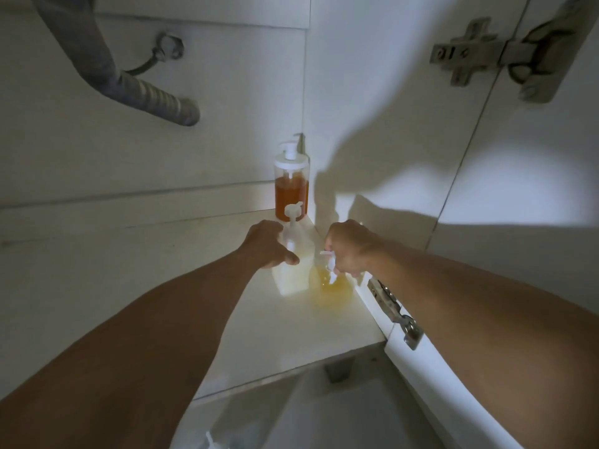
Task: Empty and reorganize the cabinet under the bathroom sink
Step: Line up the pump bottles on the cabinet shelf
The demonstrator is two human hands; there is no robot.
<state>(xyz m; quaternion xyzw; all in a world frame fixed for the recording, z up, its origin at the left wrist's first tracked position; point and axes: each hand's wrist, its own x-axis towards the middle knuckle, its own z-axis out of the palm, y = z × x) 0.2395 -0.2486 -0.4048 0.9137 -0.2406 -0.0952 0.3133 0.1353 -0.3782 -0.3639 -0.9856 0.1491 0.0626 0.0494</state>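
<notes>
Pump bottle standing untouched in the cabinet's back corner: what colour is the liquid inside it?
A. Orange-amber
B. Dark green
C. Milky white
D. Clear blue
A: the pump bottle in the back corner, beyond both hands, is clear-walled and holds orange-amber liquid under a white pump.

Two bare forearms reach into view from the bottom edge, one from the lower left and one from the lower right. Neither arm shows a sleeve, so both are uncovered as far back as the picture goes. The left hand and the right hand are also bare: no gloves, rings, watch or wristband are visible on them.
</notes>
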